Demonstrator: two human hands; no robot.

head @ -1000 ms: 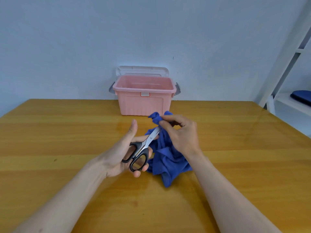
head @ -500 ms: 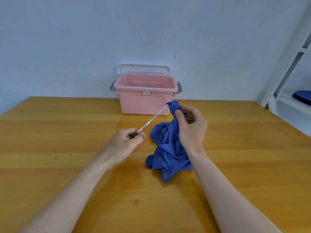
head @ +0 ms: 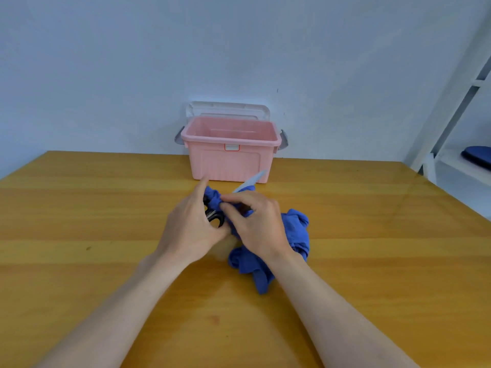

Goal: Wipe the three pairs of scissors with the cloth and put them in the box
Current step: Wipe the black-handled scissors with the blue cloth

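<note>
My left hand [head: 190, 229] grips the black handles of a pair of scissors [head: 249, 183]; the steel blades point up and to the right toward the pink box [head: 231, 163]. My right hand [head: 255, 224] pinches the blue cloth [head: 295, 235] around the scissors near the handles. The rest of the cloth lies bunched on the wooden table [head: 372, 235] under my right wrist. The box stands open at the table's far edge, its white lid [head: 228, 108] leaning against the wall. No other scissors are in sight; the box's inside bottom is hidden.
A white frame with a shelf [head: 451, 160] stands to the right of the table, with a dark blue object [head: 478, 156] on it. A pale wall runs behind the box.
My right hand slid the cloth from the blade tips down to the handle end. The blades, covered at the tip before, now stick out bare beyond the cloth.
</note>
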